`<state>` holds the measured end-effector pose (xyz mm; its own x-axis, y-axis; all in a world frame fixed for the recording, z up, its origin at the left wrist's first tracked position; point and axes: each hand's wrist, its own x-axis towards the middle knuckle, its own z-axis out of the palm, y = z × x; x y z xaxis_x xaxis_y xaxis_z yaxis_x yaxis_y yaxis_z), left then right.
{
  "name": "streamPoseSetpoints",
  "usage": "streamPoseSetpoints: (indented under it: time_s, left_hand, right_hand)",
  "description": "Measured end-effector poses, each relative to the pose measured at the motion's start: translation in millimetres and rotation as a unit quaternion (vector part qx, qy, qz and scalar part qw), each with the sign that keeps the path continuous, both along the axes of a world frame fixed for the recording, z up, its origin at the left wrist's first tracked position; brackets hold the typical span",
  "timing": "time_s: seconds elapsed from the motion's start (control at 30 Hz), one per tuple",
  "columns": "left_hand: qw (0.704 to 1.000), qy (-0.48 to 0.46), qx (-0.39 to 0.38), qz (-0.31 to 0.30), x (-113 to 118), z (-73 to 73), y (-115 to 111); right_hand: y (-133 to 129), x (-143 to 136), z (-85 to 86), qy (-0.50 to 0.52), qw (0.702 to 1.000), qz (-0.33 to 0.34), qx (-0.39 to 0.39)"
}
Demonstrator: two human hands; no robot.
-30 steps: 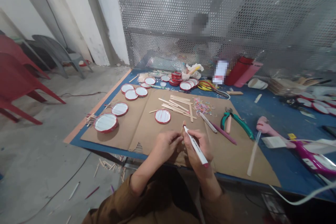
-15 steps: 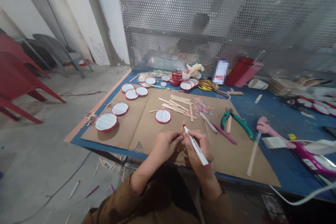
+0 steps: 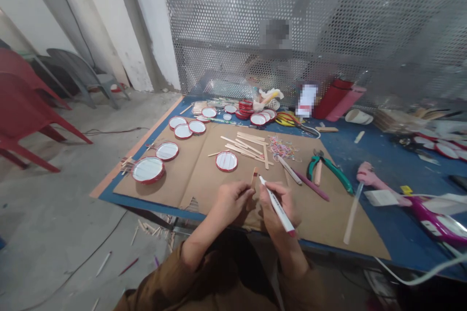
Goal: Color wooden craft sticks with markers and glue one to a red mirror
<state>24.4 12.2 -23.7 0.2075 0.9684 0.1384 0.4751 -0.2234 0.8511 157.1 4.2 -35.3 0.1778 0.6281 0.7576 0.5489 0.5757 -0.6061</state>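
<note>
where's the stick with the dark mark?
Head view, just right of centre: the stick is in the left hand, left of the white marker the right hand holds.

Cardboard leaves room left of the left grip, but a lid and sticks block ahead, and pens ahead-right.

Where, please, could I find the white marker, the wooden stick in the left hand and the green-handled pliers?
White marker [image 3: 278, 208]: head view, on its barrel.
Wooden stick [image 3: 254, 180]: head view, on its exposed upper part.
Green-handled pliers [image 3: 337, 173]: head view, on the longer-looking green handle.
</note>
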Motion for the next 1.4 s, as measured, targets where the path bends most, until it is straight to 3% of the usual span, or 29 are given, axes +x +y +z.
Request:
streamPoseSetpoints:
  time_s: [0.43,0.67,0.87,1.07,1.23,1.4]
  left_hand:
    - [1.000,-0.015,-0.001,-0.006,0.4,-3.1,0.8]
    - [1.000,-0.026,-0.005,-0.008,0.4,-1.9,0.7]
    - [1.000,-0.017,0.001,-0.003,0.5,-2.6,0.6]
    - [1.000,-0.027,-0.002,-0.009,0.4,-1.6,0.6]
    - [1.000,-0.017,-0.002,-0.007,0.3,0.3,0.0]
    - [1.000,-0.020,-0.004,-0.003,0.3,-1.6,0.2]
  right_hand:
    - [1.4,-0.4,3.1,-0.034,0.999,0.006,0.001]
    - [-0.1,1.7,6.9,-0.060,0.996,0.056,-0.017]
    - [-0.6,-0.6,2.9,-0.028,1.000,0.004,-0.006]
    - [-0.5,1.4,3.0,-0.065,0.997,0.041,-0.015]
    - [-0.7,0.2,0.9,-0.019,1.000,-0.003,-0.017]
    - [0.3,1.1,-2.3,-0.047,0.998,0.044,-0.020]
